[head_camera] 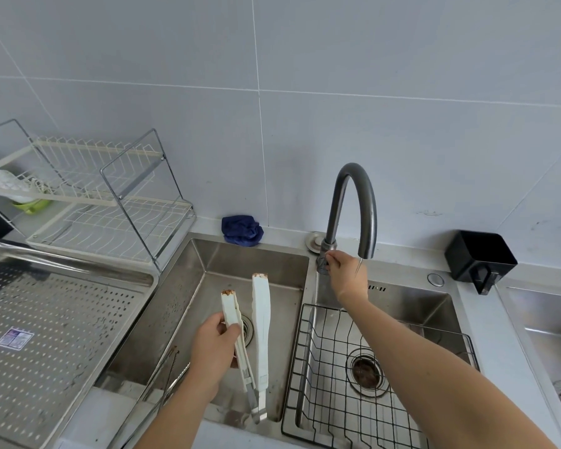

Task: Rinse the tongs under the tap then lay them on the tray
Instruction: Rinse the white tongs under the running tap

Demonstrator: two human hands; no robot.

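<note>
Left hand point(212, 348) grips 1 arm of the spread tongs point(260, 319) over the left basin point(256, 254), tips soiled; right hand point(347, 270) pinches the tap handle point(325, 258). Flow looks a mere trickle: better open it moderately, then bring the 2 tips under the spout point(366, 251)

White tongs point(261, 319) with brown-soiled tips gape over the sink point(214, 254), between steel tray point(62, 335) and dark tap point(353, 176).

We record both limbs as bare. The left forearm point(172, 416) and left hand point(212, 348) are uncovered. The right forearm point(434, 361) and right hand point(348, 275) are uncovered to the frame edge.
</note>
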